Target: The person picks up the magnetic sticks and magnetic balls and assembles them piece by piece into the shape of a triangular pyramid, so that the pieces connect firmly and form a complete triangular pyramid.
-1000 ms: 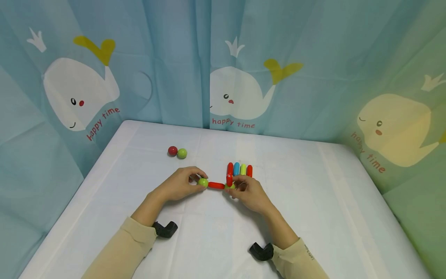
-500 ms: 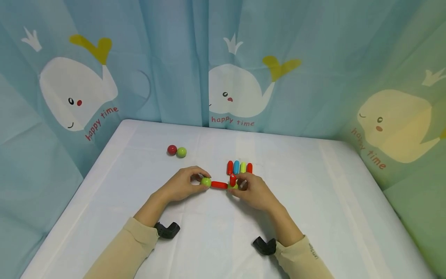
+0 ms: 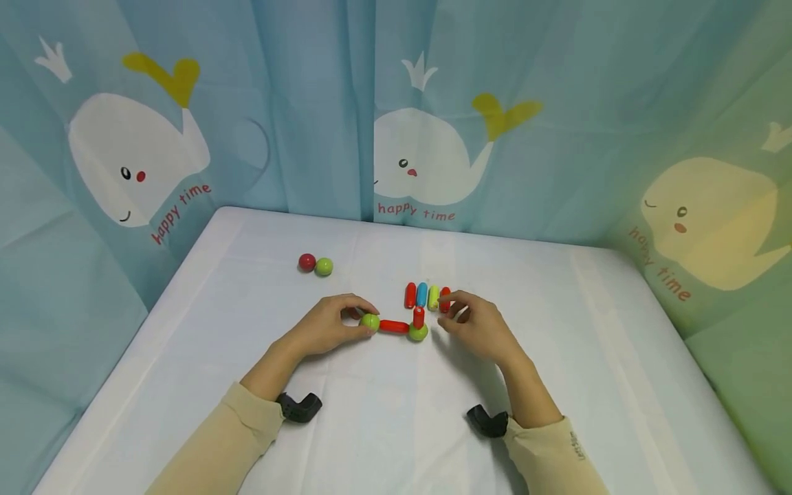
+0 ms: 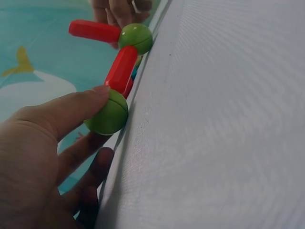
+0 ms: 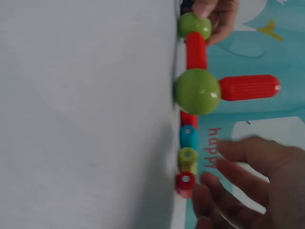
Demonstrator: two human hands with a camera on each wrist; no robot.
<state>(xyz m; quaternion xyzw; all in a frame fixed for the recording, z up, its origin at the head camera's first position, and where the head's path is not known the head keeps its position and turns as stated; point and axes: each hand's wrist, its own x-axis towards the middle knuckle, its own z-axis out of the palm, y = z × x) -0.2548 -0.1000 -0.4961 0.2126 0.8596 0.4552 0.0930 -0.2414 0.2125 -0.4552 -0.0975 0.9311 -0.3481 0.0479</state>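
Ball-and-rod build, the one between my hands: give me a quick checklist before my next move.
1. Left green ball held: ok, the left hand pinches it.
2. Lying red rod bridging both balls: ok, one end meets each.
3. Upright red rod standing on the right green ball: ok.
4. Right green ball steadied by a hand: not ok, the right hand is apart from it.
5. Rods pushed fully into the balls: cannot tell, the inserted ends are hidden.
6. Spare rods lined up: ok, red, blue, yellow-green and red lie side by side near the right hand.
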